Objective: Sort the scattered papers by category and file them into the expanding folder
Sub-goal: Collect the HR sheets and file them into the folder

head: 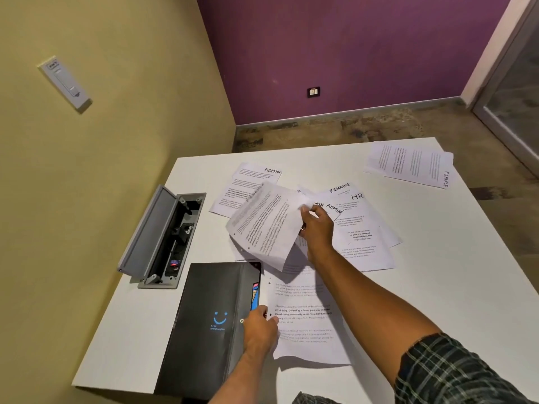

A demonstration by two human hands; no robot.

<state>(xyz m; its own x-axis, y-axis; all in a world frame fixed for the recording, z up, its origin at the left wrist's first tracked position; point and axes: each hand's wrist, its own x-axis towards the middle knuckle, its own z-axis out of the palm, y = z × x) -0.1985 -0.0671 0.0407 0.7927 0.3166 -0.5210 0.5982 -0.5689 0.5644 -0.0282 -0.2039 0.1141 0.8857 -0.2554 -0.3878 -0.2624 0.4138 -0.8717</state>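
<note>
Papers (344, 225) lay scattered across the middle of the white worktop (437, 272), marked ADMIN, FINANCE and HR, with a separate FINANCE pile (408, 164) at the far right corner. The right hand (316, 228) pinched a bent sheet (262, 225), raised above the spread. The left hand (259, 328) gripped the right edge of the black expanding folder (210, 316), which lay at the near left edge. Beside it, along the left edge, a grey cable box (163, 237) stood with its lid up.

Tabletop (437, 272): smooth matt white. Sheets (358, 228): thin printed paper. Folder (204, 316): matt black plastic. Sleeve (455, 371): plaid cloth.
</note>
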